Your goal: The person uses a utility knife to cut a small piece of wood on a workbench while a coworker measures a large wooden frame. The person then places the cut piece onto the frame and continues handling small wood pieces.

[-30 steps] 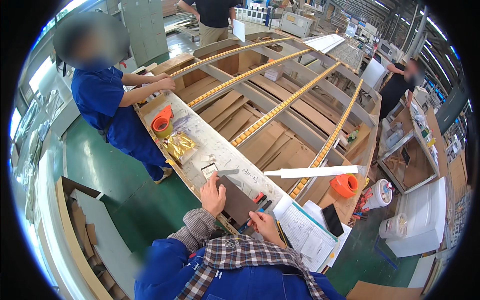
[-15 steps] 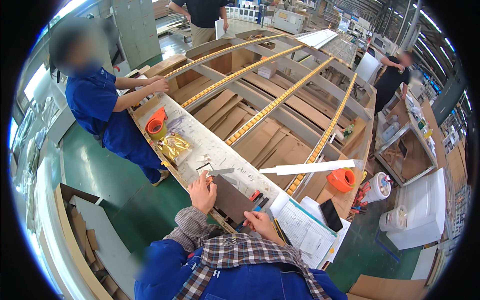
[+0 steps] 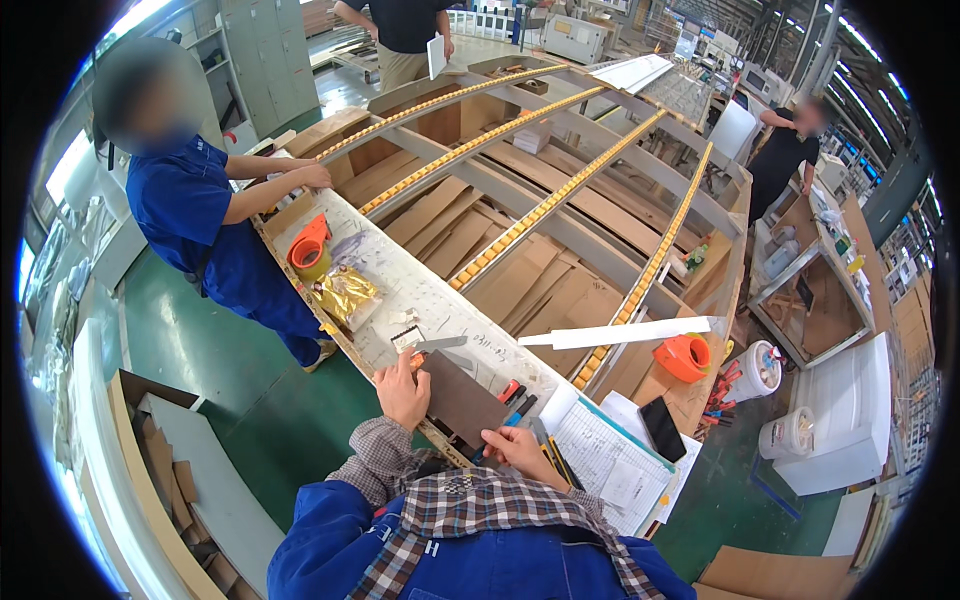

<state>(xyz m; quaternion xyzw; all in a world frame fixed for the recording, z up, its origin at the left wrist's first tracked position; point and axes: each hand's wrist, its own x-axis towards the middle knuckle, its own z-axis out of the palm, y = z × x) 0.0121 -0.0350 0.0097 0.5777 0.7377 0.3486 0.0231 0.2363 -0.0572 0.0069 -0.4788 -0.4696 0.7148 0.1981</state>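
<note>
A flat dark brown panel [image 3: 464,398] lies at the near edge of the white bench strip. My left hand [image 3: 402,392] grips its left edge, fingers bent and thumb along the side. At the panel's near right corner, my right hand [image 3: 516,450] pinches the edge between thumb and fingers. A grey metal blade-like strip [image 3: 441,343] lies just past the panel's far edge, close to my left fingertips. Beside the panel's right edge are a red and black tool [image 3: 512,391] and a dark pen-like marker [image 3: 522,409].
Ahead stretches a wooden frame with curved yellow roller rails [image 3: 560,205]. An orange tape dispenser [image 3: 308,250] and gold foil packet [image 3: 345,295] sit left; another dispenser [image 3: 683,357], a phone [image 3: 661,428] and papers [image 3: 610,462] right. A co-worker in blue [image 3: 185,205] stands left.
Both my hands stay on the brown panel, with only slight finger shifts. The co-worker's hands at the left have moved a little leftward in the picture.
</note>
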